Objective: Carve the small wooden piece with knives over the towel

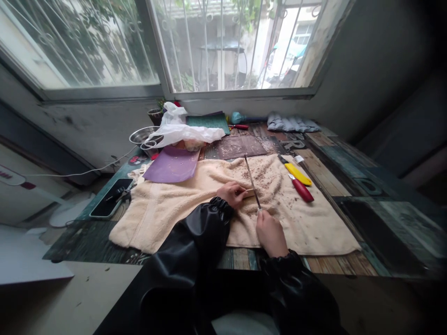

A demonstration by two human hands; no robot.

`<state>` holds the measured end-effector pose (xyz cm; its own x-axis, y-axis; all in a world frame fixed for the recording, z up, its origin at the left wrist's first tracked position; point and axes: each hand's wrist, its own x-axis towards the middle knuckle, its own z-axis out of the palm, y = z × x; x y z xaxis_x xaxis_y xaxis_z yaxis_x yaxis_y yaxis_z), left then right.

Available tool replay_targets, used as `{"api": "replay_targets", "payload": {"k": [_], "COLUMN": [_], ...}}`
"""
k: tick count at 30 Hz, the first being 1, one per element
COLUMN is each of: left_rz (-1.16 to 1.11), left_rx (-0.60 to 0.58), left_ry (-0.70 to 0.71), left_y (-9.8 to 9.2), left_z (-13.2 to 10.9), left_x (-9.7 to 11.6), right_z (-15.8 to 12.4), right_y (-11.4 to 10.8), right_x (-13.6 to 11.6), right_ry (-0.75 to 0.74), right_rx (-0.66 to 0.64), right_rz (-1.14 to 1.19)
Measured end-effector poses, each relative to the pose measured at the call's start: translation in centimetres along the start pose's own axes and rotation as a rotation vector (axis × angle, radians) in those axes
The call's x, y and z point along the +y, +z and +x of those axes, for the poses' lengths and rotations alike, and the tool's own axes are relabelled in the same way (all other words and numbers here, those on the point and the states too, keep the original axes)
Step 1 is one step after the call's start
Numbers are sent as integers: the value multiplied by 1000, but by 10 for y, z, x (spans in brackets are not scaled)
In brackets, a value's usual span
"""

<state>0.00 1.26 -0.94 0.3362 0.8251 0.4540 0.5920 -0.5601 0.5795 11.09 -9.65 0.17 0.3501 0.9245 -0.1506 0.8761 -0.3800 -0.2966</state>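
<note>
My left hand (232, 194) pinches a small light piece of wood (249, 192) low over a cream towel (167, 209). In my right hand (271, 231) is the near end of a long, thin, dark file (252, 180). Its shaft points away from me and lies across the wood's right end. Wood shavings (265, 174) are scattered on the towel around it. To the right, a yellow-handled tool (298, 173) and a red-handled knife (301, 188) lie side by side on the towel.
Left of my hands lies a purple sheet (172, 165). Behind it are a white plastic bag (188, 132), a metal bowl (139, 135) and a green mat (209, 123). A phone (111, 199) rests near the table's left edge. A grey padded bundle (291, 123) sits below the window.
</note>
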Motion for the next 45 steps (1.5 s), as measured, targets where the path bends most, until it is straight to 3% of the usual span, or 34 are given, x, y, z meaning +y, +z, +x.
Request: {"api": "replay_targets", "payload": {"k": [26,40,45], "left_rz": [4,-11,8], "left_rx": [12,6,5], "left_ry": [5,52,10], "left_y": [3,4,3], "left_z": [-2,-3,-1], "left_x": [2,2,3], "right_z": [-1,1,1], "right_y": [-2,-2,-4], "right_x": [10,7,7], "right_ry": [-47,-13,-18], "right_rx": [-14,5,-21], "right_rz": [259,169,182]}}
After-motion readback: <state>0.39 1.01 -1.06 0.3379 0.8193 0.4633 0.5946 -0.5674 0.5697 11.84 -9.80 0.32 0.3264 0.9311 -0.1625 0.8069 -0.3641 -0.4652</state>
